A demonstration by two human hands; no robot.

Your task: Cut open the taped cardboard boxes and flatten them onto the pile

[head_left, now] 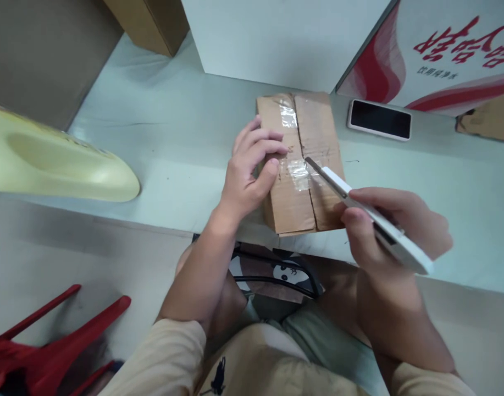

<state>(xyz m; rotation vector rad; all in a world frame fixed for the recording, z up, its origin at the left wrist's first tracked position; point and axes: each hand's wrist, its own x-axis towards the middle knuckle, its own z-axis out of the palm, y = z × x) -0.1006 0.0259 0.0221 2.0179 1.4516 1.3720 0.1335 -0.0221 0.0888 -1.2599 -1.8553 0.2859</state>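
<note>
A small brown cardboard box (291,212) lies on the pale table near its front edge, its top seam crossed by strips of clear tape (298,175). My left hand (252,165) rests on the box's left side, fingers spread over the top. In my right hand (383,228) is a white utility knife (404,250), gripped between thumb and fingers. Its blade is out, and the tip meets the seam beside the middle strip of tape. Another strip of tape sits across the seam toward the far end.
Right of the box a phone (379,120) lies face up. Behind stand a white panel or box (268,38) and a red-and-white printed carton (441,60). A yellow rounded container (70,159) is at left, a brown carton (153,25) behind it. A red stool (49,352) stands on the floor.
</note>
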